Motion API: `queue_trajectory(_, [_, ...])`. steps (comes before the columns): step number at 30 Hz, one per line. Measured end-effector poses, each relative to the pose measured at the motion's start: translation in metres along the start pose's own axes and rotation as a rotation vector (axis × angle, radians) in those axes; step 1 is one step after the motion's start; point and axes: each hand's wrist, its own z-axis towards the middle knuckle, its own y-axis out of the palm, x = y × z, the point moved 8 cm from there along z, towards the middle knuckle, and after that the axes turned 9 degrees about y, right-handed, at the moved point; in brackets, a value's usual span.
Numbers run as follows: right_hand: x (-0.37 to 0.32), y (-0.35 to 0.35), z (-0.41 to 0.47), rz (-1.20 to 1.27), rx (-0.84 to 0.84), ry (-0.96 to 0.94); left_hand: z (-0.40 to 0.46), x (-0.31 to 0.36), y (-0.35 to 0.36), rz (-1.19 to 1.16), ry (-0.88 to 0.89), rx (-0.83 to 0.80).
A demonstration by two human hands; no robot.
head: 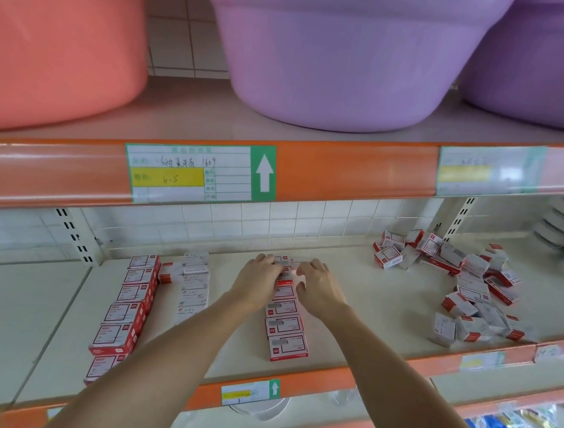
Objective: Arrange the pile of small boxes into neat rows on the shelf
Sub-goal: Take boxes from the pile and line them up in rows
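1. Left hand (257, 281) lies on the far end of the middle row of boxes (285, 320), its fingers bent over the boxes there; I cannot tell if it grips one.
2. Right hand (319, 289) is at the same place, just beside the left one, fingers loosely spread and touching the boxes.
3. On the upper shelf edge a price label (199, 171) has a white arrow on green and a yellow field with "6.5" in handwriting.
4. The boxes are small, white on top with red sides; their print is too small to read.
5. Two more rows (129, 306) stand on the shelf (368, 306) at the left.
6. A loose pile of boxes (465, 281) lies at the right, well apart from the hands.
7. Above stand an orange basin (61, 34) and a purple basin (342, 48).
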Motion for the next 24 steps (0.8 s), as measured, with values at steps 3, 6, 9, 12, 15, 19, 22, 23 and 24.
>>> queue_trajectory(3, [0.005, -0.008, -0.006, -0.008, 0.039, 0.015, 0.003, 0.008, -0.002, 0.013, 0.034, 0.008])
queue_trajectory(6, [0.017, -0.017, -0.013, -0.057, 0.054, 0.062, 0.013, 0.023, 0.001, 0.034, 0.075, -0.036])
queue_trajectory(9, [0.035, -0.03, -0.021, -0.075, 0.063, 0.111, 0.025, 0.041, 0.005, 0.04, 0.103, -0.083])
queue_trajectory(12, [0.057, -0.043, -0.031, -0.103, 0.052, 0.157, 0.039, 0.06, 0.008, 0.063, 0.127, -0.096])
queue_trajectory(15, [0.084, -0.06, -0.035, -0.13, 0.078, 0.201, 0.055, 0.078, 0.009, 0.072, 0.145, -0.096])
queue_trajectory(19, [0.123, -0.085, -0.035, -0.12, 0.128, 0.25, 0.079, 0.104, 0.011, 0.014, 0.164, -0.088])
queue_trajectory(22, [0.147, -0.103, -0.029, -0.117, 0.193, 0.267, 0.098, 0.121, 0.014, -0.043, 0.167, -0.06])
queue_trajectory(23, [0.156, -0.106, -0.026, -0.115, 0.188, 0.272, 0.104, 0.127, 0.017, -0.048, 0.159, -0.057])
queue_trajectory(24, [0.164, -0.108, -0.023, -0.118, 0.172, 0.273, 0.11, 0.133, 0.021, -0.048, 0.148, -0.06])
